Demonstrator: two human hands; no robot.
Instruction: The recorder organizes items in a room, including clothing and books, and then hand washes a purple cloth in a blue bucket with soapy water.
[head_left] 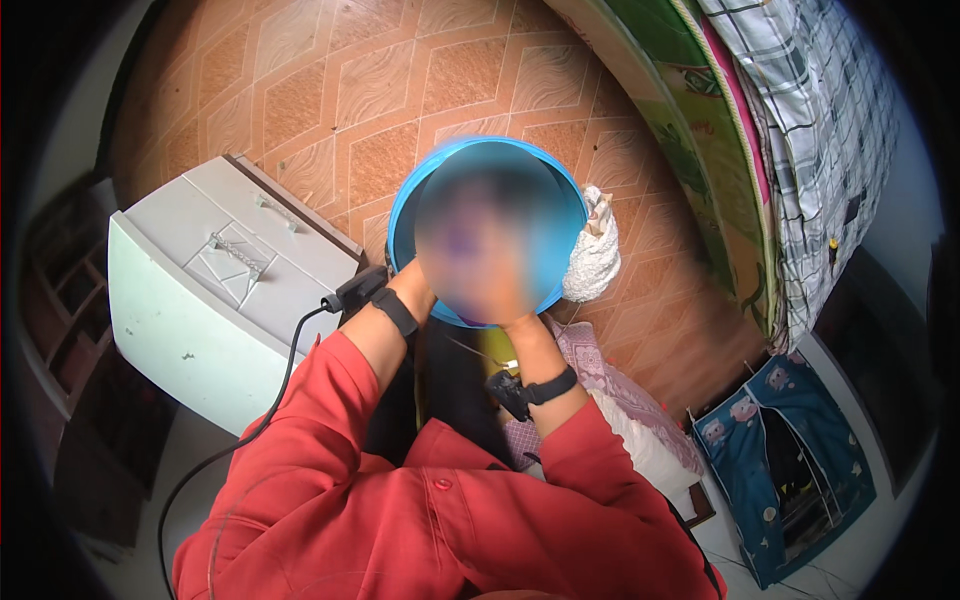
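Observation:
A round blue tub (573,200) stands between my arms, its inside smeared by a heavy blur. Over its near left rim reaches my left hand (428,278). My right hand (508,302) goes in over the near right rim. The blur hides the fingers of both hands, so what they touch or hold does not show. Dark and purple patches inside the tub are too blurred to name. Each wrist wears a black strap with a small device, and a black cable runs from the left one along my red sleeve.
To the left is a pale cabinet (230,240) with metal handles. A white cloth (597,255) lies against the tub's right side. Bedding with a checked cover (790,110) rises at the far right, above a blue patterned fabric cover (735,440). Patterned tiles (375,85) cover the floor.

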